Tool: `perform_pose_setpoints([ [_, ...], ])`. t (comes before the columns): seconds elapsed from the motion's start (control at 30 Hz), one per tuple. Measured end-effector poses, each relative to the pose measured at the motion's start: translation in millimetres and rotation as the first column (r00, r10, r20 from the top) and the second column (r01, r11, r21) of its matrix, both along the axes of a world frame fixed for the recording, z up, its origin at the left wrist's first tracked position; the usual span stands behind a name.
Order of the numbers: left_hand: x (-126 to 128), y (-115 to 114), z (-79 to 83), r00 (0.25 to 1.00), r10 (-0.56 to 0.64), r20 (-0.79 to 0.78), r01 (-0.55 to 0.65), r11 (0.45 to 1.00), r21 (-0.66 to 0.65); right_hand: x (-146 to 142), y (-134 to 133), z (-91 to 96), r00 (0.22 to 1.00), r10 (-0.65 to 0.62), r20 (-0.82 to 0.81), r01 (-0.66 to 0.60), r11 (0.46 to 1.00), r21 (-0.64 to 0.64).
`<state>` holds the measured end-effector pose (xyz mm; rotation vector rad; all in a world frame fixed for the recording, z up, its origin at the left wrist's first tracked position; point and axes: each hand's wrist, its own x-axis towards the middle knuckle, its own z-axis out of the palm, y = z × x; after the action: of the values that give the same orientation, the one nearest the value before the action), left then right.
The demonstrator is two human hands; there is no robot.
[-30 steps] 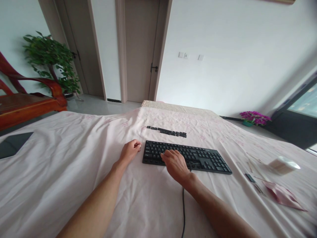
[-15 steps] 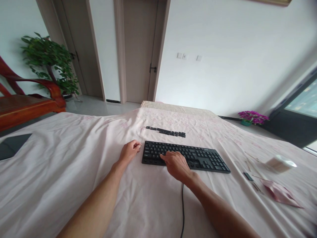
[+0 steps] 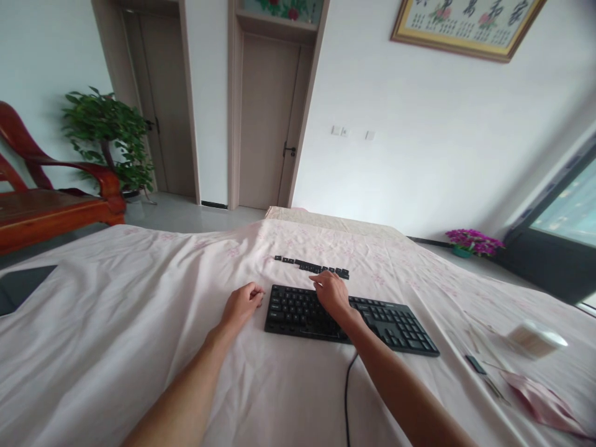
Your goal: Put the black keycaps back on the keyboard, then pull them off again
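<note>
A black keyboard (image 3: 395, 320) lies on a pale pink sheet (image 3: 116, 323), its cable (image 3: 347, 397) running toward me. Beyond its far edge sits a row of loose black keycaps (image 3: 302, 265). My right hand (image 3: 331, 290) reaches over the keyboard's back edge, fingers bent down, its fingertips close to that row; whether they pinch anything is hidden. My left hand (image 3: 242, 303) rests on the sheet just left of the keyboard, fingers curled loosely with nothing visible in them.
A dark flat slab (image 3: 21, 285) lies at the left edge. On the right are a white roll-like object (image 3: 535, 338), a small dark piece (image 3: 475, 364) and a pink wrapper (image 3: 542, 400). A red wooden chair (image 3: 51, 198), a potted plant (image 3: 109, 133) and doors stand behind.
My right hand has moved from the keyboard's front keys forward to its back edge near the loose keycaps. The view has tilted up. My left hand has stayed put.
</note>
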<state>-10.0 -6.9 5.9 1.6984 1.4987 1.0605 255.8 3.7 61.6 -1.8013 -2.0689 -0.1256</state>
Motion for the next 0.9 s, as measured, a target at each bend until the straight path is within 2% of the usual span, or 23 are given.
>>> perform_pose_setpoints([
  [0.2,1.3,1.9,-1.9,1.000,0.004,0.018,-0.003,1.000,-0.021,-15.0,35.5,-5.6,0.985,-0.053,0.165,0.053,0.999,0.007],
  [0.43,2.1,0.2,3.2,1.000,0.009,0.016,-0.009,0.999,-0.039,-28.7,66.3,-3.2,0.969,-0.061,0.238,0.060,0.998,0.012],
  [0.9,1.3,4.6,-4.3,1.000,-0.002,0.012,0.002,1.000,-0.014,-36.1,85.0,-4.4,0.948,-0.005,0.318,0.015,0.999,-0.029],
])
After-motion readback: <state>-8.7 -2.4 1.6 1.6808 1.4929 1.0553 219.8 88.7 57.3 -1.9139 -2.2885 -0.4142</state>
